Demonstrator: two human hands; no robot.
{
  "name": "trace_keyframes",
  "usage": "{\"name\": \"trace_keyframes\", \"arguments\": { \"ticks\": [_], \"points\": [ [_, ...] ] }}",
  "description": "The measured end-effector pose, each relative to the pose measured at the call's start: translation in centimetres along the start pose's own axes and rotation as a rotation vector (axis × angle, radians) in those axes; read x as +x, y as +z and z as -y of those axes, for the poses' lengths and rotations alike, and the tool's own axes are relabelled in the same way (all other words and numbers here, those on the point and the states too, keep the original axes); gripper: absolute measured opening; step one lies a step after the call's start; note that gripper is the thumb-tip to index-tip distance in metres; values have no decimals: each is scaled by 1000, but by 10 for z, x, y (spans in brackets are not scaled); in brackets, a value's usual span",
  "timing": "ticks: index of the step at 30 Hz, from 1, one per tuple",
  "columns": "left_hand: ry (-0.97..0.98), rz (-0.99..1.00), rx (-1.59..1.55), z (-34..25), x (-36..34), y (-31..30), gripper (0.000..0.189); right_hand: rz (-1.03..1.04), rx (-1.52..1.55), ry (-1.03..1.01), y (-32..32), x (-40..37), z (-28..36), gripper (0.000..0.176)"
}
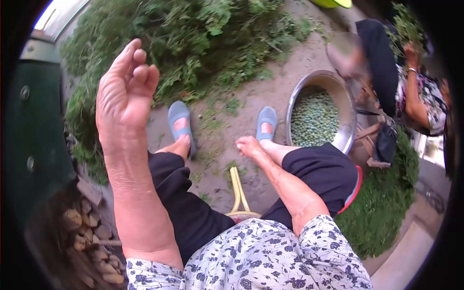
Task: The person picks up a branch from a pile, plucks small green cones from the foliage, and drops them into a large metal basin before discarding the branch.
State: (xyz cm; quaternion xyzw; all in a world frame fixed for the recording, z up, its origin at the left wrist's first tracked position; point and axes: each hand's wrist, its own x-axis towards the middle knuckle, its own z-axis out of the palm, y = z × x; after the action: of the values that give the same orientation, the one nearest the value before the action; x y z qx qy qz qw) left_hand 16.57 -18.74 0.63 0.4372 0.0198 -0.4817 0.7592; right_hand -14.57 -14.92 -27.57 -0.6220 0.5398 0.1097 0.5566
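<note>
My left hand (pixel 126 89) is raised in front of the pile of cut green plants (pixel 217 34), palm showing and fingers loosely bent, with nothing in it. Low between my knees, near my right shoe (pixel 267 121), is my right hand (pixel 248 146). Its fingers are curled closed, and whatever they may hold cannot be made out. To the right of that hand, a large metal basin (pixel 349 108) holds many small, round green pods or fruits (pixel 314 118).
Yellow stool legs (pixel 237 186) show between my thighs. Firewood (pixel 89 227) lies at lower left beside a dark green panel (pixel 34 116). At right, a co-worker's hand (pixel 411 54) holds green stems (pixel 407 26). More greenery (pixel 382 212) covers the lower right ground.
</note>
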Motion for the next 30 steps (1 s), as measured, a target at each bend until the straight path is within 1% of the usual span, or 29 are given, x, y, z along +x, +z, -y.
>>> {"name": "trace_keyframes", "arguments": {
  "ticks": [1,2,4,5,6,8,9,10,12,13,15,16,17,18,19,20,22,23,27,30],
  "points": [
    [2,41,-5,-3,0,-6,19,56,-4,76,11,-8,-9,20],
    [-7,79,-4,-5,1,-11,17,119,38,222,18,-13,-9,19],
    [10,29,21,-13,0,-10,17,170,-34,193,32,-15,-8,17],
    [9,37,11,-11,-7,-14,17,172,-74,124,40,-13,-13,19],
    [11,47,2,-15,-7,-14,17,182,-75,115,45,-3,-10,19],
    [29,32,-6,-18,-10,-17,18,-259,-120,-330,63,29,3,21],
    [27,30,-29,-17,-13,-18,18,-205,41,-191,65,41,19,20],
    [30,24,-26,-18,-14,-20,18,-197,42,-193,64,51,35,20],
    [20,59,-27,-16,-21,-24,19,-298,-1,-270,68,71,54,19],
    [16,40,-26,-17,-23,-24,21,-293,2,-271,73,84,60,19],
    [-1,15,-52,-20,-28,-21,23,-434,-68,-479,80,108,70,19],
    [-18,-7,-81,-21,-30,-18,25,-435,-65,-480,82,118,76,19],
    [-10,-51,-62,-21,-31,-14,26,-405,-122,-465,83,123,86,20],
    [-12,-49,-58,-21,-33,-12,26,-375,-178,-449,86,129,93,22],
    [-17,-54,-59,-20,-34,-10,26,-317,-196,-431,89,136,95,18],
    [-26,-54,-63,-18,-35,-8,27,-329,-194,-424,93,141,96,18],
    [-5,-125,-46,-15,-37,-3,23,-247,-255,-396,98,150,92,12],
    [-25,-72,-33,-15,-39,0,28,-270,-243,-397,97,151,92,9],
    [-30,-77,-28,-14,-37,0,27,-242,-197,-430,84,150,81,14],
    [-24,-108,-39,-14,-38,3,27,-402,-35,-420,54,150,76,24]
  ]
}}
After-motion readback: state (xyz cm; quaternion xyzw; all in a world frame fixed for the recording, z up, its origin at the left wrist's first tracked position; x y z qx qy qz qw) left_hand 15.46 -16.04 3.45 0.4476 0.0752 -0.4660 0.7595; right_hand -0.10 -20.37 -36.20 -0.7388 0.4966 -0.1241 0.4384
